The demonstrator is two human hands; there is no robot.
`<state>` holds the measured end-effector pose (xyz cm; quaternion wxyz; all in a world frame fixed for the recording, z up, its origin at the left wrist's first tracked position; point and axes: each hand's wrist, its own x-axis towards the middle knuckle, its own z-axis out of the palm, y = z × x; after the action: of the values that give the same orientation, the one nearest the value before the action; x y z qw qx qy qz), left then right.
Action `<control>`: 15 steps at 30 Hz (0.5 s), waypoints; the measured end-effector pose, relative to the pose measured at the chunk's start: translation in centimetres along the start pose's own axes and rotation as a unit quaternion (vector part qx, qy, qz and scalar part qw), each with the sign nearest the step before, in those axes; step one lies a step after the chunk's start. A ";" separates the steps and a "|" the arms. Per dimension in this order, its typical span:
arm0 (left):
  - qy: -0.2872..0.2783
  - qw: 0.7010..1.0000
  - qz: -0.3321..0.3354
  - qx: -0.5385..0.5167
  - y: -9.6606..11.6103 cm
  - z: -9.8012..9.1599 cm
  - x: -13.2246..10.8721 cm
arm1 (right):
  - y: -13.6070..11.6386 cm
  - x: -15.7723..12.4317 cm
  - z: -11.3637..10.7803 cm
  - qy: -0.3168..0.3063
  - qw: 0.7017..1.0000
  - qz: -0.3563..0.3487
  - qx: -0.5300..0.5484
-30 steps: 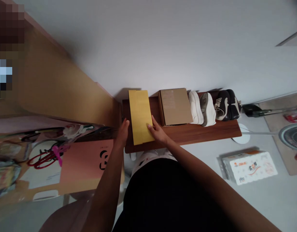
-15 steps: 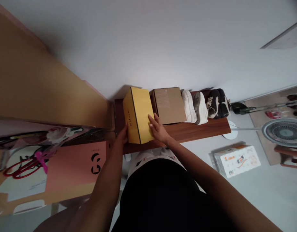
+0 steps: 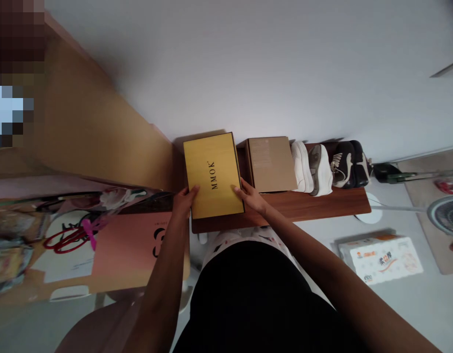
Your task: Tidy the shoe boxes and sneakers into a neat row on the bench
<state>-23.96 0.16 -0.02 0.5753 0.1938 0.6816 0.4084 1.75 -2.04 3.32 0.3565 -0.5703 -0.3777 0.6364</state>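
A yellow shoebox-like box [image 3: 211,162] lettered "MMOK" lies with its lettered face up, over the left end of a dark wooden shelf [image 3: 322,202]. My left hand [image 3: 184,200] grips its left side near the front corner, thumb on top. On the opposite side my right hand [image 3: 250,195] holds the edge, thumb also on the top face. Both hands' other fingers are partly hidden by the box. To the right sits a plain brown cardboard box [image 3: 272,166], a small gap away from the yellow one.
Right along the shelf stand white shoes [image 3: 312,169] and black shoes [image 3: 351,164]. A wrapped tissue pack [image 3: 386,260] lies on the floor, near a fan [image 3: 447,215]. Tall brown cardboard [image 3: 101,122] rises at left, above a table with a pink box [image 3: 126,250] and red-handled scissors [image 3: 66,240].
The yellow box has turned from tilted on edge to lettered face up. My left hand's thumb is now on its top, and my right hand has shifted to its right edge.
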 end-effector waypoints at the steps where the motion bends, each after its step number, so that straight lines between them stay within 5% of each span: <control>1: 0.005 1.000 0.009 0.012 0.1 0.1 0.0 | 0.3 0.2 0.0 -0.011 1.000 -0.010 0.003; 15: 0.024 0.997 0.017 0.072 -0.3 1.8 1.9 | 3.8 3.5 -0.1 0.031 0.997 0.011 -0.066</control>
<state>-22.74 1.98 -1.45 0.5363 0.2363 0.7193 0.3730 1.44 -0.68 -1.71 0.3222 -0.6160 -0.4019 0.5960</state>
